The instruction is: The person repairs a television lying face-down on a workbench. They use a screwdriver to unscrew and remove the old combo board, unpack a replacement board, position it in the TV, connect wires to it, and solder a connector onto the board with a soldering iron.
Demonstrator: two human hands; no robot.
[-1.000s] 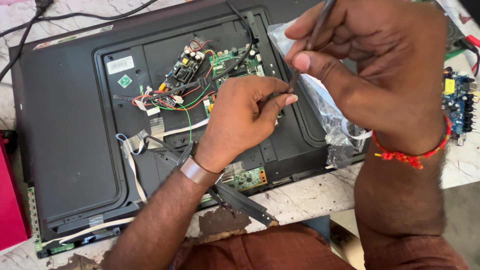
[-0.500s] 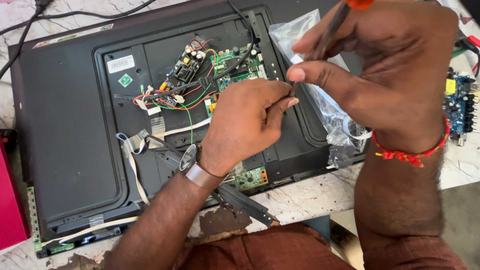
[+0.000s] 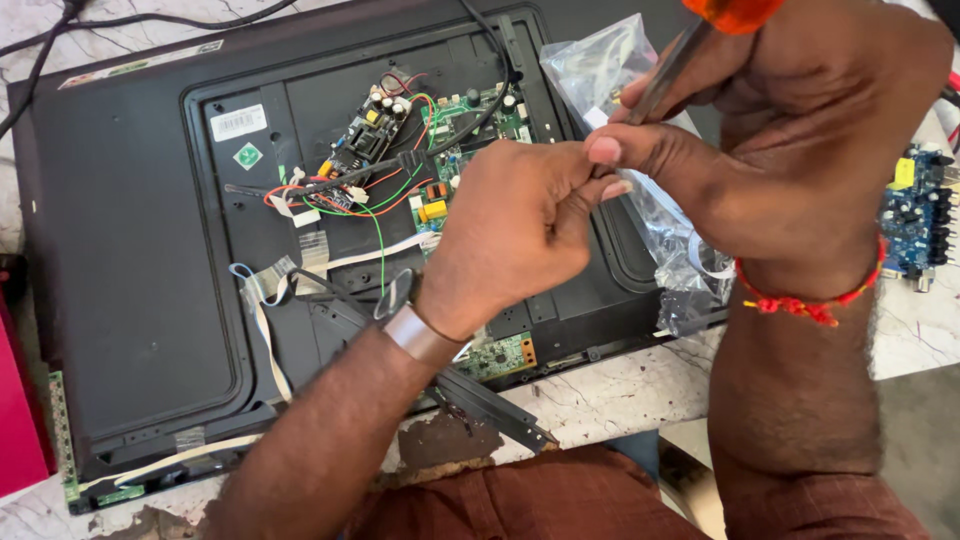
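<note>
Head view: both hands meet over an opened flat-panel TV, screwdriver in play.

Right hand (image 3: 800, 130) is closed around a screwdriver (image 3: 690, 50) with an orange handle, shaft angled down toward the left hand (image 3: 520, 230). Left fingertips are pinched at the tip; likely a small screw, too small to confirm. TV back panel (image 3: 130, 250) lies face-down on the tabletop (image 3: 620, 390), cover already off, circuit boards (image 3: 400, 140) and loose wires exposed. Clear plastic bag (image 3: 610, 70) sits on the panel just behind the hands. Separate blue board (image 3: 915, 215) lies to the right. Judging by this, disassembly is done; board work looks unfinished.
</note>
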